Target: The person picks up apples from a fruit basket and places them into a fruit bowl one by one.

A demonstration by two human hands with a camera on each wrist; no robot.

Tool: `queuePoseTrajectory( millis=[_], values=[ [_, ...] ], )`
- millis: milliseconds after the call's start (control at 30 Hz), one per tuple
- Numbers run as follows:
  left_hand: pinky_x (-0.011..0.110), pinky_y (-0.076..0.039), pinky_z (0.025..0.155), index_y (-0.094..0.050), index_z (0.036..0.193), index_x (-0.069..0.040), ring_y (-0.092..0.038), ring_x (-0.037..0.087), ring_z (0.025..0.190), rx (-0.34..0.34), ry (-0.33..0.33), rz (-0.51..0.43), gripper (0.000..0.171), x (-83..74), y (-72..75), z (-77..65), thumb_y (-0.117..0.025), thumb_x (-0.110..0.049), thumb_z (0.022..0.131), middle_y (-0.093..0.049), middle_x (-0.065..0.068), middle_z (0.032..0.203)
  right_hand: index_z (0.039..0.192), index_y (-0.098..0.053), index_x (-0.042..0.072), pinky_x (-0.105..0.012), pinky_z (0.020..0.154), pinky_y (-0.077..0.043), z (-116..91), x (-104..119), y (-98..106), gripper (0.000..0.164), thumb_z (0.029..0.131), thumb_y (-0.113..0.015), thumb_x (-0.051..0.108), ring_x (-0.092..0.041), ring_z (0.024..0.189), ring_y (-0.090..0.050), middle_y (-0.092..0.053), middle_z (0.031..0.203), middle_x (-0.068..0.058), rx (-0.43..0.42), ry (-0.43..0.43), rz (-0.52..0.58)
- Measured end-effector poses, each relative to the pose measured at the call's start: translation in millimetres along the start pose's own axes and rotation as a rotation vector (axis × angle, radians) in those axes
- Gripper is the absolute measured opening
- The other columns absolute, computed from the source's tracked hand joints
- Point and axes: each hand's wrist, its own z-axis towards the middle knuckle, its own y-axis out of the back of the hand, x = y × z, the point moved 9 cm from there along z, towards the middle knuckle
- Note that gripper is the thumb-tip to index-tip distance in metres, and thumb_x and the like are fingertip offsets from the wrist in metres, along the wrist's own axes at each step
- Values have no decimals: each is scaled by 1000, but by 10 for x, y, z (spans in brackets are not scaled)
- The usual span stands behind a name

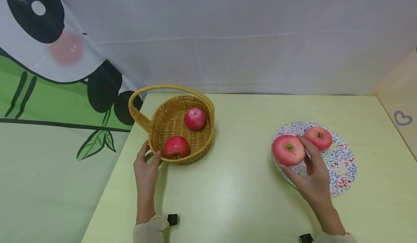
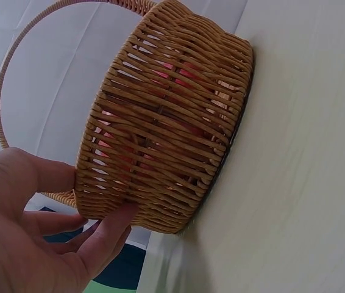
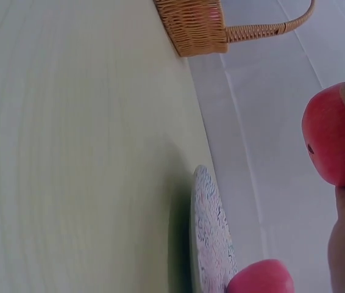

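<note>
My right hand (image 1: 314, 178) holds a red apple (image 1: 288, 150) between thumb and fingers. In the right wrist view this apple (image 3: 337, 134) hangs above the plate, apart from it. A second apple (image 1: 317, 139) lies on the round plate (image 1: 342, 163) with its multicoloured squiggle pattern. At the left, my left hand (image 1: 148, 170) grips the near-left rim of a wicker basket (image 1: 182, 160) with an arched handle. Two apples lie inside, one near the front (image 1: 176, 147) and one farther back (image 1: 195, 119). The left wrist view shows thumb and fingers pinching the basket wall (image 2: 154, 134).
The pale wooden table (image 1: 228, 185) meets a whitish cloth (image 1: 244, 62) at the back. Green cloth with a cartoon print (image 1: 42, 102) hangs at the left. A light panel (image 1: 400, 102) with a drawn heart stands along the right edge.
</note>
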Motion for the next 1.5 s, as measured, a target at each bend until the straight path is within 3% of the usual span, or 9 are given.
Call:
queuePoseTrajectory(
  millis=[200,500,733,1100,1500],
  values=[
    [7,-58,76,-40,162,-19,-51,25,132,-1,11,15,64,44,-11,15,-63,-9,103,-48,11,157,147,-44,-15,-16,111,-49,-64,-3,121,102,54,-79,-36,-23,138,-51,-51,150,-24,-57,0,2],
    [7,-58,75,-38,163,-17,-51,26,132,-6,9,7,64,59,-13,20,-62,-9,103,-47,12,158,149,-42,-16,-18,115,-46,-206,-178,371,98,59,-72,-41,-25,142,-46,-49,151,-20,-184,-72,208],
    [6,-58,76,-38,163,-18,-51,25,131,-3,8,0,65,50,-15,13,-63,-9,103,-48,12,156,150,-43,-13,-21,113,-49,-292,-306,552,96,62,-65,-43,-30,144,-42,-43,153,-28,-310,-130,327],
    [7,-58,78,-38,163,-18,-51,21,128,-3,8,9,65,51,-21,8,-62,-11,104,-49,11,156,148,-46,-10,-21,108,-53,-403,-445,781,92,65,-61,-44,-30,144,-42,-46,152,-22,-436,-182,388],
    [6,-58,77,-36,164,-19,-50,23,130,6,10,-15,66,41,-19,1,-62,-10,104,-47,13,157,152,-45,4,-12,99,-54,-552,-656,933,91,73,-67,-36,-24,145,-40,-45,152,-12,-533,-414,263]
  ],
)
